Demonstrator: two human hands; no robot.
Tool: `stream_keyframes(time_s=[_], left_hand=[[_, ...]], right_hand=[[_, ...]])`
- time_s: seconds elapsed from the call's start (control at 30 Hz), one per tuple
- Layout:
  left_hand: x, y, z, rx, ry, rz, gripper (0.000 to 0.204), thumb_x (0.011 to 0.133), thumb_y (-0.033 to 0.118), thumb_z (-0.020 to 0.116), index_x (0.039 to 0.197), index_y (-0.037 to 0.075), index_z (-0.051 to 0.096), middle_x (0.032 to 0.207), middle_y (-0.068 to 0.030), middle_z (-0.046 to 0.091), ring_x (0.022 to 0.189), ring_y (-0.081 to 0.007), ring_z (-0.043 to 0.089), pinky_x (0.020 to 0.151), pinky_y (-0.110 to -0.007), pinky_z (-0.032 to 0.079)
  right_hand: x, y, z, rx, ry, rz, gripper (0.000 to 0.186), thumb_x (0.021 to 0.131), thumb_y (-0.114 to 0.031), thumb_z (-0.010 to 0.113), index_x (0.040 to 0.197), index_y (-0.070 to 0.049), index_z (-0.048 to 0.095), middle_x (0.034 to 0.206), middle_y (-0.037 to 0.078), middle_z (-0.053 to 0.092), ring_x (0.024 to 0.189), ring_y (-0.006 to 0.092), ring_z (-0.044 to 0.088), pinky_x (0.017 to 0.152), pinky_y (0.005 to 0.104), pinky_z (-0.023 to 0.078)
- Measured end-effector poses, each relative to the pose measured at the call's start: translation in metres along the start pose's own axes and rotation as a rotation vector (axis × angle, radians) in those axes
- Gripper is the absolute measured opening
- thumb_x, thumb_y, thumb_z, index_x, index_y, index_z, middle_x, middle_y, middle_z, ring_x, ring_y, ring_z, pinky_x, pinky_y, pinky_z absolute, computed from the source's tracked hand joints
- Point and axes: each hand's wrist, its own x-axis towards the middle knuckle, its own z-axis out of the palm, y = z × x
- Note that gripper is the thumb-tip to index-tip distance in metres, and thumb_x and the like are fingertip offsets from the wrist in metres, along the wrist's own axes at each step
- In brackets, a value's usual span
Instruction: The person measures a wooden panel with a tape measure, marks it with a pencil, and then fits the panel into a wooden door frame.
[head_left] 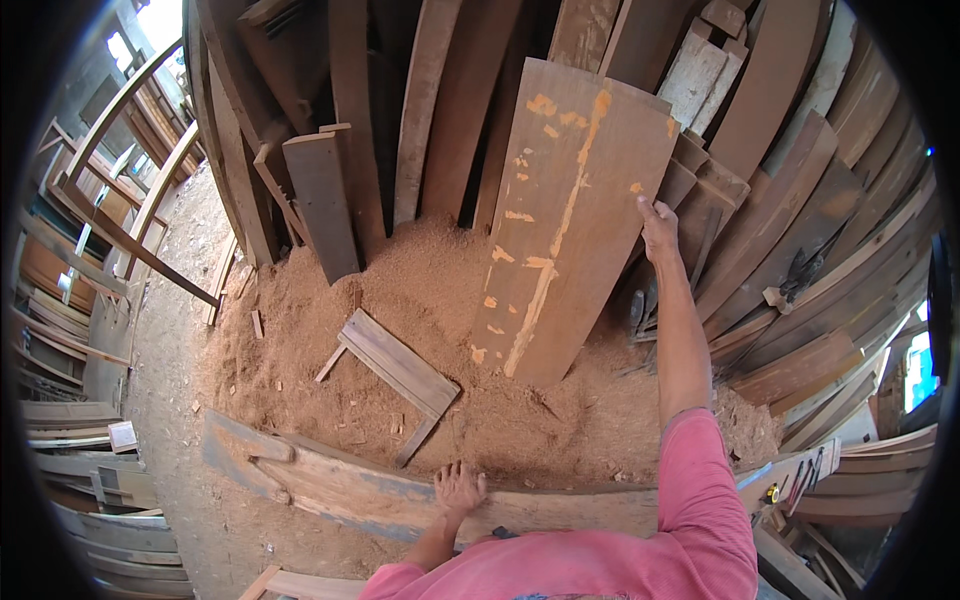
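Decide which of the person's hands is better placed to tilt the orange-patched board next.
Probably the right: the right hand holds the edge of the orange-patched board, while the left hand rests on the long plank.

The right arm (pixel 684 335) reaches out almost straight behind its fingers (pixel 645 206), the right hand (pixel 660 230) curled in a grip. The left hand (pixel 460 489) lies palm down, fingers slightly spread, pointing away from the body; behind them the bent left forearm (pixel 434 545) slants back.
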Motion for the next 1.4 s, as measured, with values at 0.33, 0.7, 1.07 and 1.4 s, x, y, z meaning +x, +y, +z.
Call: stream_keyframes(time_s=[0.33,0.7,1.07,1.4], left_hand=[[0.005,0.008,-0.003,0.042,-0.116,-0.075,0.049,0.087,0.044,0.053,0.113,0.003,0.064,0.117,-0.0191,0.065,0.117,-0.0358,0.054,0.101,-0.05,0.035],[0.049,-0.033,0.046,-0.312,0.478,-0.034,0.056,0.09,0.041,0.057,0.126,-0.002,0.055,0.124,-0.0266,0.059,0.118,-0.0428,0.052,0.102,-0.054,0.035],[0.108,0.126,-0.299,-0.842,0.954,0.315,0.055,0.105,0.035,0.034,0.145,-0.003,0.033,0.15,-0.0236,0.034,0.141,-0.0358,0.031,0.117,-0.043,0.022],[0.075,0.074,-0.351,-1.621,0.22,1.006,0.068,0.096,0.046,0.057,0.142,-0.001,0.038,0.116,-0.0212,0.061,0.1,-0.029,0.065,0.097,-0.04,0.048]], right_hand=[[-0.108,-0.039,-0.007,0.378,0.058,-0.029,0.041,0.095,-0.021,0.066,0.122,0.008,0.057,0.115,0.012,0.065,0.103,0.0185,0.062,0.091,0.0326,0.05],[-0.307,-0.108,-0.03,0.36,-0.163,-0.126,0.049,0.088,-0.025,0.076,0.123,0.004,0.057,0.114,0.011,0.066,0.107,0.0175,0.06,0.092,0.0343,0.05],[-0.449,-0.127,-0.005,0.113,-0.405,-0.203,0.047,0.089,-0.019,0.071,0.126,0.0,0.05,0.114,0.01,0.061,0.102,0.0171,0.06,0.087,0.0323,0.049],[-0.532,-0.12,-0.024,-0.306,-0.708,-0.455,0.066,0.067,-0.029,0.083,0.118,-0.003,0.049,0.105,0.019,0.055,0.096,0.0382,0.057,0.083,0.0439,0.047]])
